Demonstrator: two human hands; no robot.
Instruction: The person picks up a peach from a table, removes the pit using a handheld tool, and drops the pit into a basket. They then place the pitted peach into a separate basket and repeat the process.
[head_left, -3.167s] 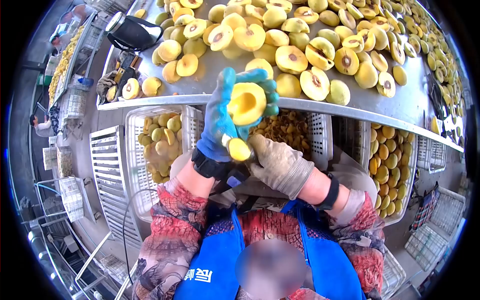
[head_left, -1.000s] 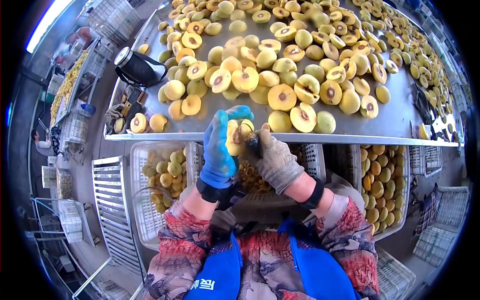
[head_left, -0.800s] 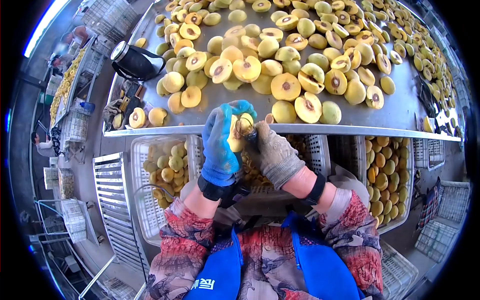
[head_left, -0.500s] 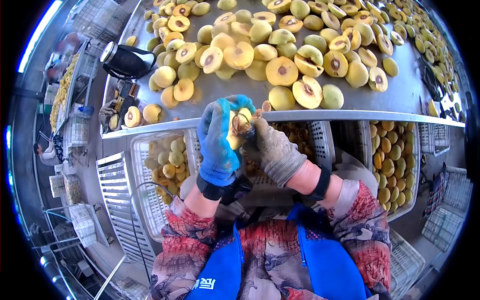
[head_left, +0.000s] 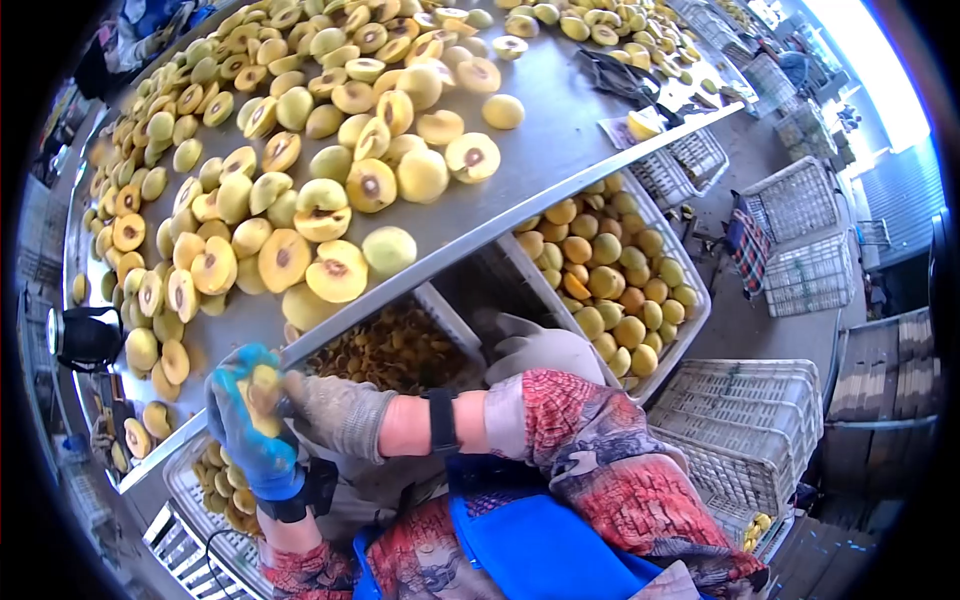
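Observation:
My left hand, in a blue glove, is closed around a yellow peach piece just off the table's front edge. My right hand, in a worn grey knit glove, is pressed against the same peach from the right. Its fingers are closed and blurred, so what they grip is hidden. Halved peaches, many with brown pits showing, lie with others on the metal table beyond my hands. Below the edge, a white crate holds brown scraps that look like pits.
A crate of peaches stands under the table to the right, and another crate lies below my left hand. Stacked white crates are at my right side. A black container sits on the table's left end.
My view has swung to the right, so my hands and the table now appear further left and tilted. Both hands stay together at the peach. The brown stringy bit seen on it earlier no longer shows.

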